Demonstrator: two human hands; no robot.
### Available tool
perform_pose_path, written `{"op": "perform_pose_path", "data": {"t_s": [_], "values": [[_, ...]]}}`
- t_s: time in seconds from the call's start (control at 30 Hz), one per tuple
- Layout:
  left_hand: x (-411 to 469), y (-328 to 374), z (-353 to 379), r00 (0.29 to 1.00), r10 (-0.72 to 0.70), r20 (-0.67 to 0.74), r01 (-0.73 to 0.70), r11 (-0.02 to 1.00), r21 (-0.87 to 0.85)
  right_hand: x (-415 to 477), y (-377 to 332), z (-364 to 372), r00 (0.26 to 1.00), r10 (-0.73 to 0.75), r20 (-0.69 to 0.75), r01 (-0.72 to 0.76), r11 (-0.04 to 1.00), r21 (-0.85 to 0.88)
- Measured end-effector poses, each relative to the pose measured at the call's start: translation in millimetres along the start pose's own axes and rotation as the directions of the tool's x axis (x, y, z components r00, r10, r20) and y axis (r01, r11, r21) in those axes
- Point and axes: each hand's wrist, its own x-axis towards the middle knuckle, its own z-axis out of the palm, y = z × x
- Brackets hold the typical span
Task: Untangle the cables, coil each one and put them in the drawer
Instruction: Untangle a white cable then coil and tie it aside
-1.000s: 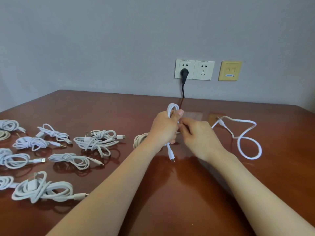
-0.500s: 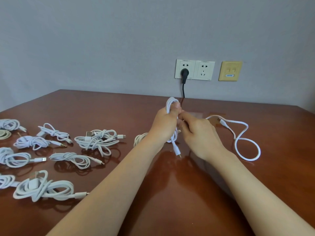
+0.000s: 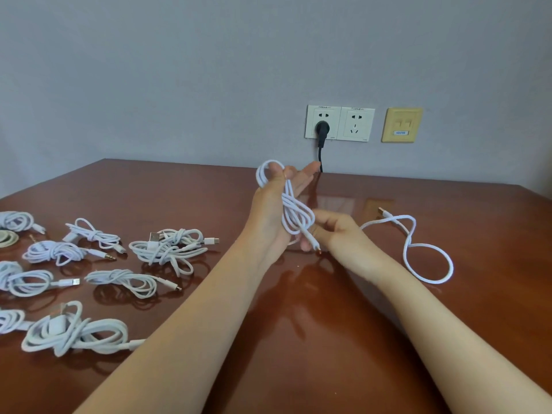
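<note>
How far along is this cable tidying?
Done: several coiled bundles lie on the left of the table. In hand: the left hand holds loops of a white cable while the right hand pinches it; its tail lies uncoiled on the right. Left: finishing this coil and putting everything in the drawer, which is not in view.

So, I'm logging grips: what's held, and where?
White cable: left hand holds its coiled loops at the thumb; right hand pinches the strand by the coil's lower end.
</note>
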Motion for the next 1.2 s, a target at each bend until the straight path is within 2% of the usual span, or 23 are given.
{"op": "perform_pose_path", "data": {"t_s": [0.1,0.17,0.4,0.53,0.63,0.8,0.9,1.03,1.2], "values": [[-0.3,2.4,-2.7,0.999,-0.018,-0.027,0.014,0.990,-0.143,-0.8,3.5,5.3,0.998,0.045,0.032,-0.036,0.972,-0.231],[-0.3,2.7,-2.3,0.996,-0.029,-0.084,0.017,0.990,-0.141,-1.5,0.5,7.4,0.998,0.055,0.031,-0.044,0.953,-0.301],[1.9,5.9,-0.5,0.992,-0.061,-0.114,0.070,0.995,0.077,-5.8,-13.0,-3.5,0.992,0.066,0.106,-0.032,0.954,-0.299],[6.2,11.8,-8.7,0.983,-0.038,-0.181,0.052,0.996,0.073,-6.8,-16.1,-11.5,0.996,0.058,0.062,-0.031,0.929,-0.370],[7.9,14.0,-12.6,0.973,-0.021,-0.231,0.039,0.997,0.074,-6.0,-17.3,-11.6,0.999,0.041,0.035,-0.017,0.861,-0.508],[9.9,13.1,-14.6,0.960,0.009,-0.280,0.043,0.983,0.181,-7.6,-21.9,-15.1,0.998,-0.058,-0.027,0.019,0.671,-0.741],[10.7,12.6,-16.6,0.955,0.014,-0.296,0.050,0.977,0.209,-11.1,-29.6,-12.4,0.982,-0.189,-0.001,0.115,0.605,-0.788],[11.3,7.7,-18.9,0.960,0.023,-0.277,0.050,0.966,0.255,-11.7,-30.7,-4.9,0.975,-0.206,0.085,0.182,0.517,-0.836],[10.1,3.2,-14.7,0.981,0.027,-0.191,0.045,0.931,0.363,-13.2,-31.3,-2.0,0.957,-0.262,0.125,0.247,0.509,-0.824]]}}
